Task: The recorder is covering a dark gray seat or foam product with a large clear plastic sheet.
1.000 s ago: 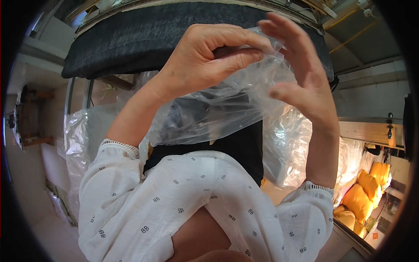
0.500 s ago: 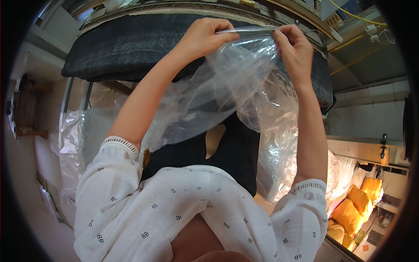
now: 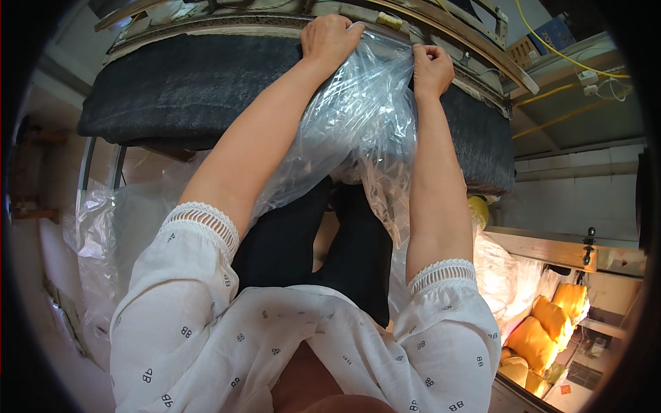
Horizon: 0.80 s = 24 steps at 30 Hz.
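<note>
Head view: I read both fists clamped on the clear plastic bag (image 3: 358, 117), at the far edge of the dark felt pad (image 3: 179, 89).
Left hand (image 3: 329, 38): closed on the bag's left top corner.
Right hand (image 3: 432, 65): closed on the right corner, hands near each other, not touching.
Tip: I'd keep even tension, grips level.

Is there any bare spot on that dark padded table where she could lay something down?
The pad lies bare left of the left hand, out to its rounded end. A shorter bare strip shows right of the right hand, toward the yellow cables. Between the hands it is crowded: the clear bag covers the pad there.
</note>
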Tool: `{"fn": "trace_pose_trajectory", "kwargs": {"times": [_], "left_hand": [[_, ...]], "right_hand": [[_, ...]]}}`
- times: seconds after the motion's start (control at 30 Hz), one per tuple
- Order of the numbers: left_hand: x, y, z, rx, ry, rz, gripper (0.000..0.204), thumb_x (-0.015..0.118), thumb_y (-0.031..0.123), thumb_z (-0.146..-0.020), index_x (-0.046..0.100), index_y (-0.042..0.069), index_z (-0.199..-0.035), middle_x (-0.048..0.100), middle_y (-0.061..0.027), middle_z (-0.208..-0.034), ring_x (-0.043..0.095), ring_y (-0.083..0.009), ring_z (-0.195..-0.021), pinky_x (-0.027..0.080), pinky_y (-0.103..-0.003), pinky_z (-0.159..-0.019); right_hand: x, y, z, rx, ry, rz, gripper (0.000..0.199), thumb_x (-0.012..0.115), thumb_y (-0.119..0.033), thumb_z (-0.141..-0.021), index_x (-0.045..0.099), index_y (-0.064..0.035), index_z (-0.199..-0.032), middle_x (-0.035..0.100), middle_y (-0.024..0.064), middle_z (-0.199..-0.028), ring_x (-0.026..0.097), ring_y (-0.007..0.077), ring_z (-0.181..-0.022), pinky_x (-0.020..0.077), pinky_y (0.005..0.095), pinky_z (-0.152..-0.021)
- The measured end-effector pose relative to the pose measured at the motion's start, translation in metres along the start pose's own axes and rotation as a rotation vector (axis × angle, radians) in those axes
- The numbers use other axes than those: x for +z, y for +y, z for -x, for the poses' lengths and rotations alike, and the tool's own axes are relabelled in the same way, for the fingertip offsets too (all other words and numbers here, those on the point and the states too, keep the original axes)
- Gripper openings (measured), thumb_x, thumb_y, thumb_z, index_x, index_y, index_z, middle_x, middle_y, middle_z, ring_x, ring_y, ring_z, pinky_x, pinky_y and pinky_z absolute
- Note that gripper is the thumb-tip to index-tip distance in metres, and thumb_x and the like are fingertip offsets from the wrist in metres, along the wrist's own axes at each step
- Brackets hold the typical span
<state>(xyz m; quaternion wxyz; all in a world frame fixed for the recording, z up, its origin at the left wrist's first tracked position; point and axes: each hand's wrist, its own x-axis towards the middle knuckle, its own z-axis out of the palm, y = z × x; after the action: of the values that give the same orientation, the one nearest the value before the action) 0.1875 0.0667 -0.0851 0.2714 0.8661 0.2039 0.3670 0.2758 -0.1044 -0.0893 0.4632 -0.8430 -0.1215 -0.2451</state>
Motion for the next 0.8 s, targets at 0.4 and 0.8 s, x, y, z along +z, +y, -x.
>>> {"fn": "trace_pose_trajectory", "kwargs": {"times": [0.4, 0.8], "left_hand": [[-0.011, -0.008, -0.008, 0.077, -0.090, -0.201, 0.051, 0.059, 0.055, -0.073, 0.070, 0.005, -0.067, 0.062, -0.0181, -0.063, 0.063, -0.0327, -0.064, 0.050, -0.041, -0.062], [-0.028, 0.005, -0.005, 0.117, -0.283, -0.030, 0.046, 0.056, 0.047, -0.079, 0.068, 0.003, -0.076, 0.063, -0.0132, -0.067, 0.061, -0.0293, -0.065, 0.046, -0.036, -0.063]], "right_hand": [[0.001, 0.004, 0.000, 0.093, 0.076, 0.230, 0.038, 0.068, -0.030, -0.068, 0.047, -0.0047, -0.087, 0.046, 0.0165, -0.100, 0.049, 0.0335, -0.094, 0.0375, 0.0424, -0.085], [-0.004, 0.000, -0.001, 0.157, 0.069, 0.174, 0.040, 0.054, -0.040, -0.080, 0.057, 0.0000, -0.085, 0.049, 0.0205, -0.103, 0.047, 0.0352, -0.100, 0.0350, 0.0432, -0.088]]}}
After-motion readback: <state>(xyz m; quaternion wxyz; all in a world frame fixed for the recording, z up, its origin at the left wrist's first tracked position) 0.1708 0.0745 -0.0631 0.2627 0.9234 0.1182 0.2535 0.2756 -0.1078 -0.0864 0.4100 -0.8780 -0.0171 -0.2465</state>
